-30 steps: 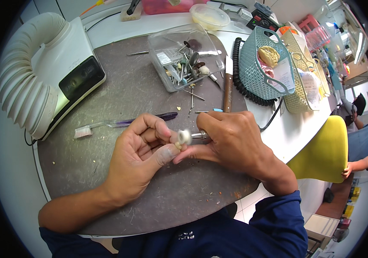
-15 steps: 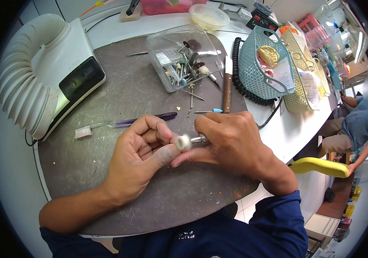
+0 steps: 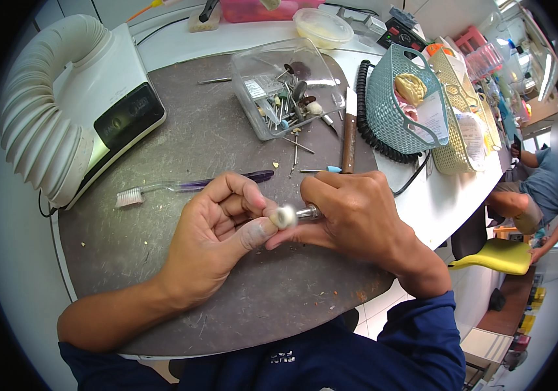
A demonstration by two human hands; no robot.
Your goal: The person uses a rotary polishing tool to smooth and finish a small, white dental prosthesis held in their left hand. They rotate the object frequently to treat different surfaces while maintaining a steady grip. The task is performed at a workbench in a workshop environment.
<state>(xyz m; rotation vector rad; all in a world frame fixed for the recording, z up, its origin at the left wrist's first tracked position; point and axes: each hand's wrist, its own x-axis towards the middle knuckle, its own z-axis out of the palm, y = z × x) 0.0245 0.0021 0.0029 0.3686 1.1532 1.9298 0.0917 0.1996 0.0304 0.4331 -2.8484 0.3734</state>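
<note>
At the frame's centre, a small pale piece, mostly hidden, sits pinched between thumb and fingertips of my left hand; I judge it light, hard, chippable, best held by its edges. My right hand curls closed around a metal handpiece, its white tip blurred beside the piece. Left of centre lies a toothbrush.

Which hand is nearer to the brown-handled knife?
The right hand, just below the brown-handled knife; the left hand is farther away, down and to its left.
</note>
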